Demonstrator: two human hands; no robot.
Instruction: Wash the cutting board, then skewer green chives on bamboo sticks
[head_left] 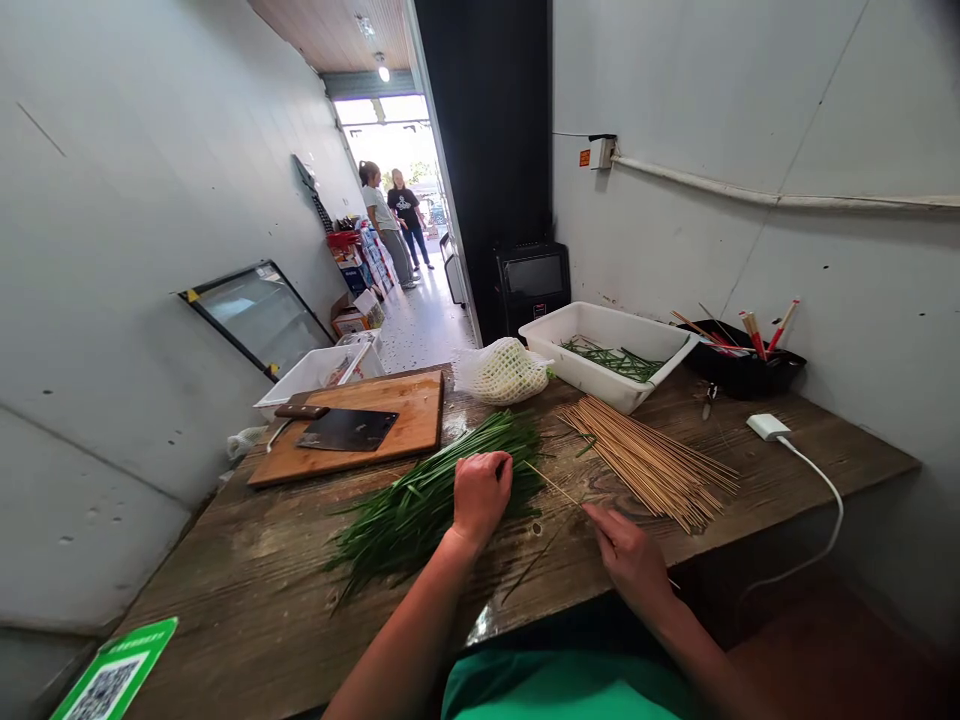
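A large loose bundle of garlic chives (420, 490) lies across the middle of the wooden table. My left hand (482, 490) is over its right end, fingers curled closed; whatever they hold is hidden from view. Between the finger and thumb of my right hand (630, 555) is a thin bamboo skewer (553, 483), its far tip slanting up and left close to my left hand. To the right lies a fanned pile of bamboo skewers (652, 460), with a short piece of green on its left part.
Behind the pile stands a white tub (600, 375) with some greens. A cleaver (349, 430) rests on a cutting board (420, 410) at left. Near them are a net-wrapped vegetable (506, 372), a black tray (750, 370) and a white charger (769, 428). Two people stand in the far doorway.
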